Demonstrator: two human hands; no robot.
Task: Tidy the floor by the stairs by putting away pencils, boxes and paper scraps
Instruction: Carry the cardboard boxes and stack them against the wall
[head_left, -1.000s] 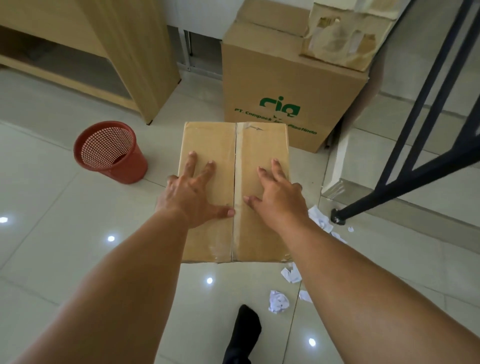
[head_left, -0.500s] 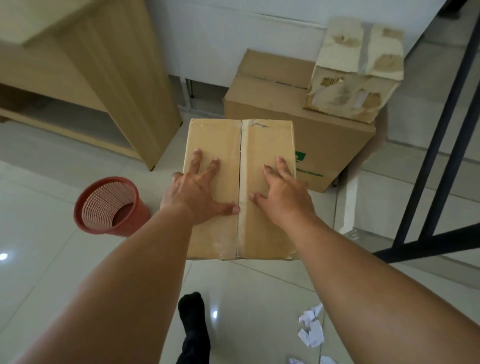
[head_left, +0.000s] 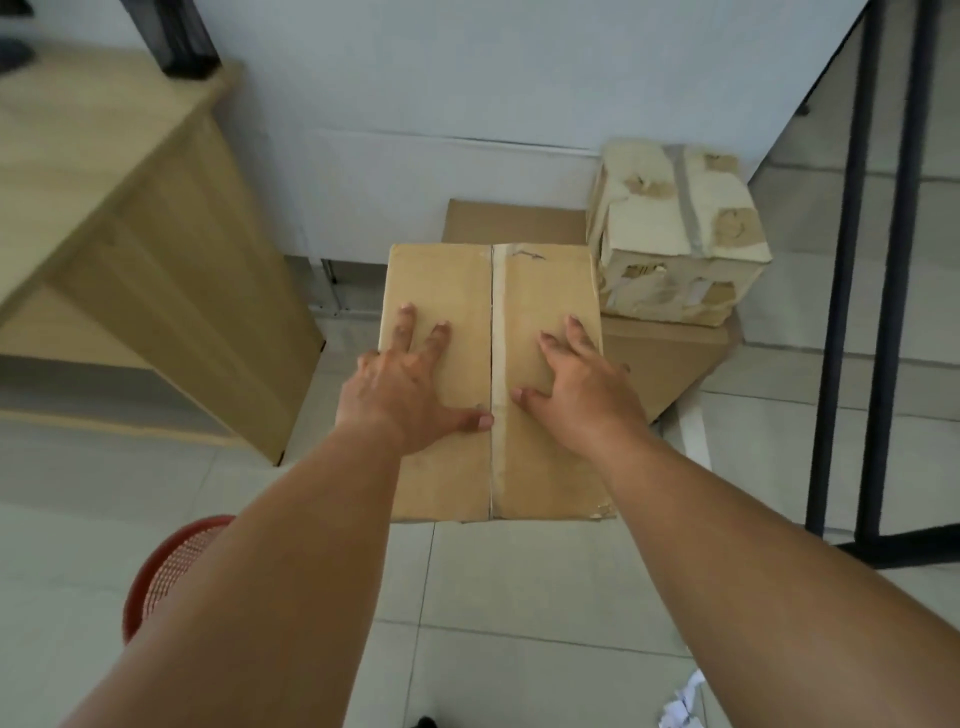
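- Here, the cardboard box (head_left: 545, 467), taped along its centre seam, is held in front of me between both hands. Its far edge overlaps the large carton (head_left: 509, 221) by the wall, and I cannot tell whether the two touch.
- My left hand (head_left: 400, 389) lies palm down on the box left of the seam. The thumb reaches toward the tape, two fingers lie flat and spread, and the outer fingers bend over the left edge, clamping the box.
- My right hand (head_left: 582, 389) mirrors it right of the seam, with its outer fingers bent over the right edge, gripping likewise.
- The battered pale box (head_left: 675, 234) stands on the large carton, just beside the held box's far right corner.
- The red mesh basket (head_left: 171, 566) stands on the floor, partly hidden by my left forearm.
- Paper scraps (head_left: 680, 712) lie on the tiles at the lower right.
- The wooden desk (head_left: 130, 208) is at the left and the black railing (head_left: 872, 312) at the right.
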